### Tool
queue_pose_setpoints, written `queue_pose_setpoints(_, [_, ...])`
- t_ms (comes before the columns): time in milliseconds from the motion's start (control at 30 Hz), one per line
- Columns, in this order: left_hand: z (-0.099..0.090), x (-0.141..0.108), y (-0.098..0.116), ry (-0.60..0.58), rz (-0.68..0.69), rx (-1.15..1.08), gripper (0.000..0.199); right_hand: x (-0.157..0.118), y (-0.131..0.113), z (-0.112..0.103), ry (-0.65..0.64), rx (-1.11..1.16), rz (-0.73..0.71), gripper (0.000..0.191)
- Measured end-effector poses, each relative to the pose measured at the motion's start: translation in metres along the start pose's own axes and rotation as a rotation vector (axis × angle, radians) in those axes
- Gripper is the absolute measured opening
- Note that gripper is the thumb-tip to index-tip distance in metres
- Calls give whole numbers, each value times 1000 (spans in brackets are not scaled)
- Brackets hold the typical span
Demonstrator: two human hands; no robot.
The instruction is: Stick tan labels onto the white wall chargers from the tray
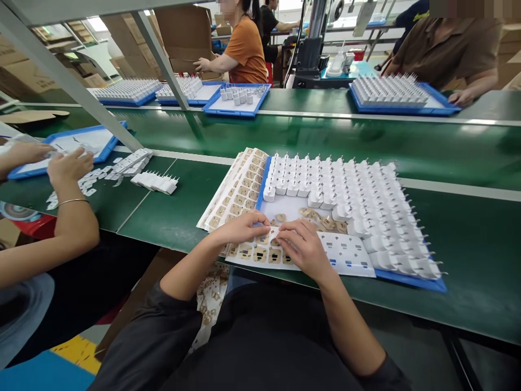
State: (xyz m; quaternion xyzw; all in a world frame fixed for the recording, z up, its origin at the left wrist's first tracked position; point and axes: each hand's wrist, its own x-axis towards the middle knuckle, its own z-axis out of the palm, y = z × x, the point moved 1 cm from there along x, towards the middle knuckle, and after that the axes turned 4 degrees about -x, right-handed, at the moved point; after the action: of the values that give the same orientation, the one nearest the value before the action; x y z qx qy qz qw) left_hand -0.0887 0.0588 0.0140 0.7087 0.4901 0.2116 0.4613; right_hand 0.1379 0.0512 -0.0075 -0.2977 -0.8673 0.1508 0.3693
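Bending the fingers of the left hand (248,227) and right hand (303,247) close together over a white perforated sheet with tan, square-cut pieces (259,254). Unable to tell whether either hand grips a piece, with the fingertips partly hidden. Directly below and between both hands, tan pieces in rows; to the right, bare white sheet with small openings. Just beyond the hands, loose tan pieces (313,216) in a blue-rimmed tray (415,281), with rows of white pronged plastic blocks (345,184) beyond and rightward. Left of the tray, stacked tan-patterned sheets (240,184) on the green worktop (171,222).
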Motion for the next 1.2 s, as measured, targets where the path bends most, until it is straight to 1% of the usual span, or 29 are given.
queue_pose_setpoints(100, [-7, 6, -8, 78, 110, 168, 24, -8, 2, -11, 81, 120, 72, 8])
queue_pose_setpoints(167, [-12, 13, -13, 168, 129, 301, 17, -13, 5, -16, 150, 181, 142, 6])
queue_pose_setpoints(200, [-14, 18, -15, 235, 120, 361, 18, -15, 7, -17, 172, 198, 171, 5])
queue_pose_setpoints(300, [-18, 39, -15, 465, 52, 452, 40, -17, 10, -17, 189, 204, 214, 5])
queue_pose_setpoints(333, [-18, 48, -12, 511, 15, 466, 48, -17, 11, -15, 190, 196, 218, 6])
queue_pose_setpoints(367, [-17, 57, -9, 531, -29, 481, 55, -16, 11, -14, 191, 187, 218, 6])
queue_pose_setpoints(400, [-16, 66, -6, 527, -77, 502, 58, -16, 11, -12, 191, 178, 215, 6])
queue_pose_setpoints(467, [-13, 79, 1, 477, -173, 543, 55, -17, 11, -11, 184, 164, 207, 7])
queue_pose_setpoints(533, [-13, 83, 6, 431, -232, 567, 49, -19, 11, -12, 176, 165, 213, 7])
queue_pose_setpoints(600, [-15, 75, 8, 420, -223, 486, 51, -22, 11, -14, 175, 181, 236, 8])
queue_pose_setpoints(633, [-16, 68, 8, 416, -190, 381, 55, -23, 10, -16, 180, 195, 249, 8])
queue_pose_setpoints(667, [-16, 59, 8, 407, -143, 231, 59, -24, 10, -17, 187, 216, 264, 7])
queue_pose_setpoints(733, [-12, 40, 7, 367, -48, -164, 62, -26, 6, -19, 204, 296, 289, 7])
queue_pose_setpoints(800, [-1, 23, 7, 320, 8, -534, 63, -25, 1, -19, 219, 420, 302, 7])
queue_pose_setpoints(833, [7, 16, 8, 303, 21, -680, 63, -24, -3, -19, 219, 488, 300, 8])
queue_pose_setpoints(900, [27, 7, 9, 271, 40, -894, 62, -22, -10, -17, 211, 605, 278, 9])
queue_pose_setpoints(933, [36, 5, 9, 257, 56, -962, 60, -21, -14, -16, 207, 647, 266, 9])
queue_pose_setpoints(1000, [53, 3, 8, 252, 112, -1012, 54, -19, -19, -15, 211, 700, 247, 9])
queue_pose_setpoints(1033, [59, 3, 8, 257, 145, -990, 51, -19, -21, -15, 222, 715, 244, 10])
queue_pose_setpoints(1100, [67, 3, 6, 284, 211, -865, 48, -19, -22, -16, 247, 734, 252, 10])
queue_pose_setpoints(1200, [73, -1, 5, 341, 305, -601, 43, -22, -20, -17, 273, 769, 285, 8])
